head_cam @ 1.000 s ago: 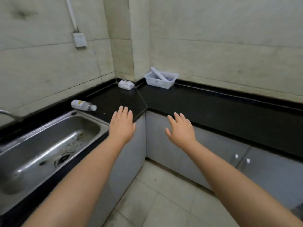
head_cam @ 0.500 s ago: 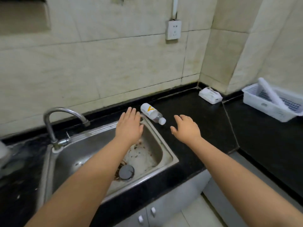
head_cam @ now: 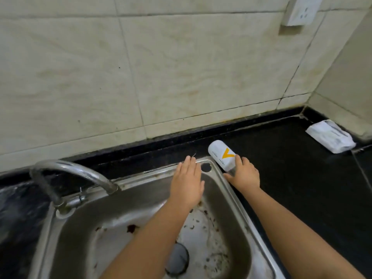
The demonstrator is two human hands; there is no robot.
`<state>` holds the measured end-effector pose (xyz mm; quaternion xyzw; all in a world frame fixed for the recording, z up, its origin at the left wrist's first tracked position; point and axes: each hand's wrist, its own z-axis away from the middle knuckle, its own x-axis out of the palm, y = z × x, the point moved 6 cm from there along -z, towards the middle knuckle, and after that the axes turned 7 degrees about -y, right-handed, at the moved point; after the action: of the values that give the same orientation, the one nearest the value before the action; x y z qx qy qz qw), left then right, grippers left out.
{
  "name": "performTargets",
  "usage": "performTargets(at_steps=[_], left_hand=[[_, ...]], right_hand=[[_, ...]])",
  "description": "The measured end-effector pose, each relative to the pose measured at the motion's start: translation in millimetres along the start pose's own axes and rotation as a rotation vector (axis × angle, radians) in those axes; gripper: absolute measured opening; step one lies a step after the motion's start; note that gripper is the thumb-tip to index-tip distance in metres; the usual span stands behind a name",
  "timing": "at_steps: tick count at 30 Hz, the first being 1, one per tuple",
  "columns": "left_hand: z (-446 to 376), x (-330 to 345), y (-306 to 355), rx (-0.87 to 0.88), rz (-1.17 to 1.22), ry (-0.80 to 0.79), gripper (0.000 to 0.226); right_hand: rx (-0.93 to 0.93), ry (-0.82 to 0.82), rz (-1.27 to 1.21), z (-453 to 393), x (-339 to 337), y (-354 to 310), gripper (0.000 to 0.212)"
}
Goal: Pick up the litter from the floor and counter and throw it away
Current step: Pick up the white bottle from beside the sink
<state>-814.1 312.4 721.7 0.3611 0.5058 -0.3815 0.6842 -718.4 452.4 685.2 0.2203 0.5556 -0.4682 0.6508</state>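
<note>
A white plastic bottle [head_cam: 220, 155] with an orange mark lies on its side on the black counter [head_cam: 302, 188], just past the sink's back right corner. My right hand [head_cam: 244, 175] covers its cap end, with the thumb on one side and the fingers on the other, touching it. Flat and holding nothing, my left hand [head_cam: 187, 183] hovers with fingers apart over the back right part of the steel sink [head_cam: 141, 179]. A crumpled white packet [head_cam: 330, 138] lies on the counter at the far right, near the wall corner.
A curved steel tap [head_cam: 70, 174] rises at the sink's back left. Brown bits and a drain plug [head_cam: 177, 258] lie in the sink basin. A tiled wall with a socket [head_cam: 300, 11] stands close behind the counter.
The view has swung left and moved closer to the sink. My right hand reached forward from mid-air onto the bottle. My left hand moved over the sink's back corner.
</note>
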Motion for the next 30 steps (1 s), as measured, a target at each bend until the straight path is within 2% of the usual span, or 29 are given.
performTargets(at_steps=[5,9,13,15,18,21,24,28,30], left_hand=[[-20,7,-17,-0.018,-0.002,-0.062,0.057],[-42,-4,11,0.046,-0.048,-0.073,0.056],[-59,-28,101,0.204,-0.121,-0.037,0.056],[-55,-40,169,0.337,-0.122,0.001,0.056],[-21,-46,287,0.599,-0.165,0.045,0.057],[65,-27,424,0.924,-0.222,0.037,0.057],[191,8,539,1.215,-0.277,0.029,0.058],[401,66,644,1.572,-0.314,-0.005,0.057],[514,96,676,1.744,-0.328,-0.024,0.056]], right_hand=[[0.018,0.032,-0.003,-23,6,5,0.070],[-0.020,0.096,0.065,0,-9,32,0.070],[0.033,0.260,0.140,51,-44,105,0.081],[0.140,0.293,0.160,92,-59,158,0.087],[0.318,0.365,0.200,173,-79,241,0.084],[0.600,0.458,0.183,301,-91,336,0.077],[0.909,0.498,0.113,459,-81,407,0.068],[1.274,0.530,-0.014,697,-40,453,0.068],[1.450,0.606,-0.040,818,-8,454,0.069]])
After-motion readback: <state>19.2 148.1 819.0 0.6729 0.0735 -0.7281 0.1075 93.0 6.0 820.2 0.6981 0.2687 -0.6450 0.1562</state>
